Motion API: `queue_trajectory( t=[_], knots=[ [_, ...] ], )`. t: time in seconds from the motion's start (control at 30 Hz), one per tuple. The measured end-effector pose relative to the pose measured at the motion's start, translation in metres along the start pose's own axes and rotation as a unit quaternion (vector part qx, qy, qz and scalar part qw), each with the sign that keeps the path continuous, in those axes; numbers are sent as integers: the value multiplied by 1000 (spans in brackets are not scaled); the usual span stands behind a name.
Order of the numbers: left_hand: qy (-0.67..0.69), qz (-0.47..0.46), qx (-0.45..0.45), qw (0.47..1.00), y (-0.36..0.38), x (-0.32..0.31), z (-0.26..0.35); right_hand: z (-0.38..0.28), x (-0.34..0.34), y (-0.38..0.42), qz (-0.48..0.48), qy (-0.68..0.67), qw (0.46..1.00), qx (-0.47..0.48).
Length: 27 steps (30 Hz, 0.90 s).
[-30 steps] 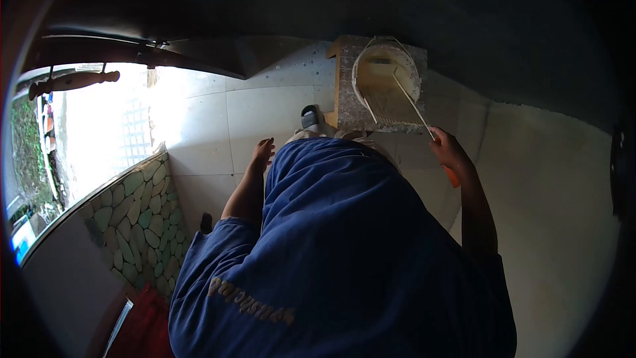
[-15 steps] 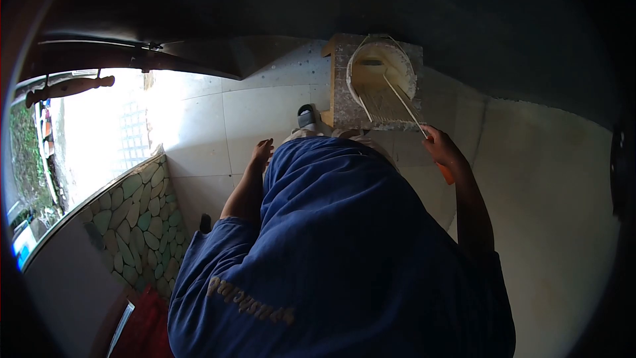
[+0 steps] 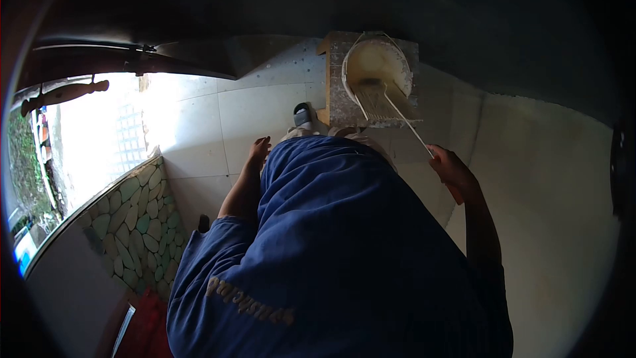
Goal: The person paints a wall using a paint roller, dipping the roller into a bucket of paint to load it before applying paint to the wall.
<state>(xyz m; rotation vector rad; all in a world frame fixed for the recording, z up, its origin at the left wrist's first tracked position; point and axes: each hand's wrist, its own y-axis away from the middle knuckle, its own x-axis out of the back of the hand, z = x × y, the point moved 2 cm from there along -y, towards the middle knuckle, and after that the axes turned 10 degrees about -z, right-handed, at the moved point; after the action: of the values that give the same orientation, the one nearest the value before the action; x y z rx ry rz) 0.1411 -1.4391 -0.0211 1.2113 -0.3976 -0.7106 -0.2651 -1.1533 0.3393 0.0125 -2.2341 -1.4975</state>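
Observation:
My right hand (image 3: 452, 168) is closed around the orange handle of a paint roller (image 3: 409, 123). Its thin metal rod reaches forward into a paint bucket (image 3: 405, 69), where the dark roller head rests against a ribbed, sloping roller grid (image 3: 379, 107). Pale paint coats the bucket's inside, and its wire handle is visible at the rim. My left hand (image 3: 260, 150) hangs beside my body with loosely bent fingers and nothing in it.
The bucket stands on a paint-spattered wooden stool (image 3: 336, 107) close to a dark wall. Pale floor tiles (image 3: 248, 116) lie ahead, with a sandal (image 3: 302, 117) on my foot. A bright doorway and a stone-patterned low wall (image 3: 136, 225) are at left; a pale wall (image 3: 543, 179) is at right.
The roller head has moved toward me, down the grid inside the bucket. My right hand has drawn back and slightly right with the handle. My left hand stays nearly still.

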Motion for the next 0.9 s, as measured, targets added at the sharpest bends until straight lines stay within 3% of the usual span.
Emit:
queue_trajectory(
  t=[0.27,0.57,0.9],
  knots=[
    [-12,1,12,1000,-11,1,0,1,3,22,7,-49,999,-8],
    [-28,9,11,1000,19,-4,26,0,11,-41,50,-68,996,43],
    [-40,22,22,999,32,1,25,14,12,-61,39,-72,997,11]
  ],
)
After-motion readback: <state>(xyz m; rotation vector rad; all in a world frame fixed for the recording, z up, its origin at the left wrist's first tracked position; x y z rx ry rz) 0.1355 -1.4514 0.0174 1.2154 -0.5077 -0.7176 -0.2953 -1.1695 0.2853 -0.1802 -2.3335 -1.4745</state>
